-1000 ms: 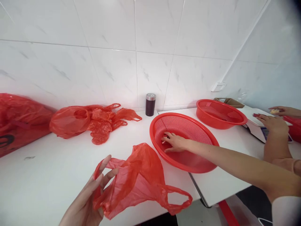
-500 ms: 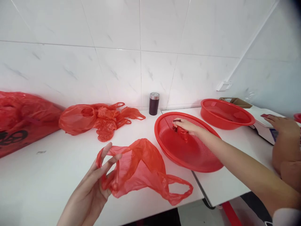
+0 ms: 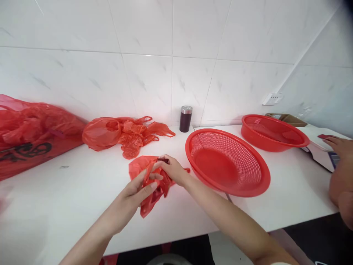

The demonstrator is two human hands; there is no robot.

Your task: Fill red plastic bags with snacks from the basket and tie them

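My left hand [image 3: 131,197] grips a thin red plastic bag [image 3: 141,165] above the white table, its fingers around the edge of the mouth. At the bag's mouth, my right hand [image 3: 174,170] is closed on small shiny red packets [image 3: 166,183], one with a dark end near the fingertips. The bag's folds partly cover the packets, so I cannot tell how many there are. Just right of my right hand sits a wide red mesh basket [image 3: 217,163], its bottom in plain sight.
Crumpled red bags [image 3: 102,132] lie by the wall, beside a large full red bag [image 3: 59,158]. A dark tumbler [image 3: 185,120] stands behind. On the right are a second red basket [image 3: 271,143], a scale [image 3: 321,156] and a co-worker's hand [image 3: 340,145] holding something red.
My right hand has brought the red packets out of the mesh basket, leftward to the bag. The bag, spread wide before, is now bunched up between my hands.
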